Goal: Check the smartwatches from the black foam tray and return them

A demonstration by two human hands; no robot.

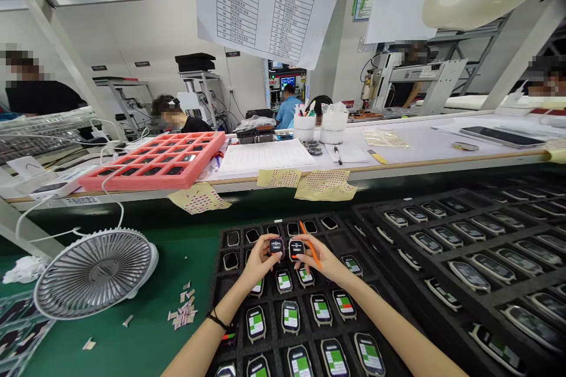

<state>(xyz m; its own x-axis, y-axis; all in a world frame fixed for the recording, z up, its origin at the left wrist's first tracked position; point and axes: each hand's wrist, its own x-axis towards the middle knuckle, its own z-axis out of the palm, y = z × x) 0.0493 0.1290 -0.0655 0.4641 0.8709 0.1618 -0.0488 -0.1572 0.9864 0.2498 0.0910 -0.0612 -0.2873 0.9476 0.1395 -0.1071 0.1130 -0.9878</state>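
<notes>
My left hand [260, 260] grips a smartwatch body [276, 246] with a dark case and a lit screen, its thumb on the lower edge. Beside it, my right hand [319, 259] pinches a second, lighter-cased smartwatch body [296, 249], also lit. An orange pen [311, 246] slants through the fingers of that same hand. Both watches are held just above a black foam tray [270, 306]. In its pockets lie several strapless watch bodies, many showing green and white screens [290, 316], while those in the far rows are dark.
Further black trays of watches [469, 274] fill the right side. A white fan [99, 271] stands at left on the green mat [154, 341], near small paper scraps [183, 312]. A pink foam tray [190, 174] rests on the shelf above. Other people sit beyond.
</notes>
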